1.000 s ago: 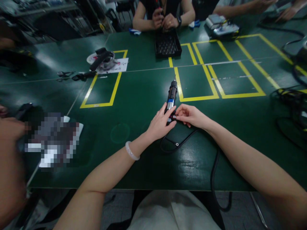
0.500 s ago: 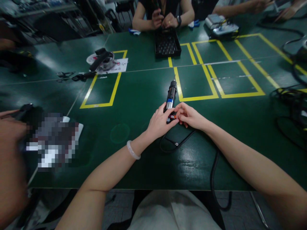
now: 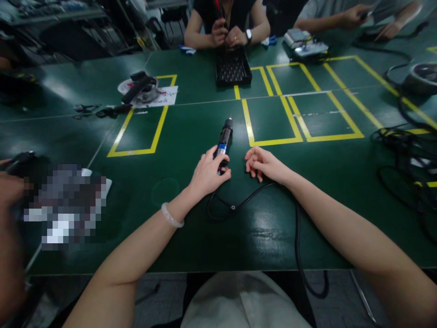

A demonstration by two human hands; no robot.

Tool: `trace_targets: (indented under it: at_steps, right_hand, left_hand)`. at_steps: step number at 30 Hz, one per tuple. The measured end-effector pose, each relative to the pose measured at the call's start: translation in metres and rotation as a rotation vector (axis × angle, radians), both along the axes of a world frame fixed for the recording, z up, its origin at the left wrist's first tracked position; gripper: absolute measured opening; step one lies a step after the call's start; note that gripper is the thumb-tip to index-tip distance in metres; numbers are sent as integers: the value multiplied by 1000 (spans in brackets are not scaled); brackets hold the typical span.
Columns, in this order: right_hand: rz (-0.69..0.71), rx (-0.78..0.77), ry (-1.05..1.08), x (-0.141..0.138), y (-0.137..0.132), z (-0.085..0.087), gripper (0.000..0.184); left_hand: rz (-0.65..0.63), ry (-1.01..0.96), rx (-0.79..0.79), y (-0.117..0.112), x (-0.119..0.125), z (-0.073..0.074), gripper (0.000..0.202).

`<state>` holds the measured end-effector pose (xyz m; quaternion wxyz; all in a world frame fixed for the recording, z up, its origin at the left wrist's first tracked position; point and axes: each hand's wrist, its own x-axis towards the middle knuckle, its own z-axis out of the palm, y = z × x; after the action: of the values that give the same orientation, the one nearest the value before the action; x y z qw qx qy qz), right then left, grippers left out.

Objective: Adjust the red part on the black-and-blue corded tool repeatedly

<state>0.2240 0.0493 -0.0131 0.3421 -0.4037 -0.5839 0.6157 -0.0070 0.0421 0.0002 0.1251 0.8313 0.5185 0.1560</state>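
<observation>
An electric screwdriver (image 3: 224,135), dark with a blue band, lies on the green table with its bit pointing away from me. My left hand (image 3: 209,172) is wrapped round its rear part, thumb toward a small red detail at the back; the palm hides part of the body. To the right, apart from the tool, my right hand (image 3: 260,163) hovers or rests by the table with loosely bent, separated fingers and nothing visible in them. A black cable (image 3: 251,195) loops below both hands and passes under my right forearm.
Yellow tape (image 3: 275,142) marks rectangles on the table. A black tray (image 3: 233,75) stands before a person opposite. Tangled cables (image 3: 406,146) lie at right, a tape roll (image 3: 138,89) at back left. Another person's hand (image 3: 12,193) is at far left.
My right hand has come away from the screwdriver's rear end. My left hand and the screwdriver have shifted left, leaving a gap between the hands. The view has turned slightly.
</observation>
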Motion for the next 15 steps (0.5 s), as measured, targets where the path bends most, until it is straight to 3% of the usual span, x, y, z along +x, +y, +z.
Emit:
trace_targets:
  at_steps: [6, 11, 15]
  right_hand:
    - [-44, -59, 57, 2, 1, 0, 20]
    - [-61, -54, 40, -1, 0, 1, 16]
    - [-53, -56, 23, 0, 0, 1, 10]
  left_hand:
    - [97, 65, -22, 19, -77, 0, 35]
    - [213, 94, 4, 52, -155, -5, 39]
    - [298, 154, 1, 75, -201, -2, 39]
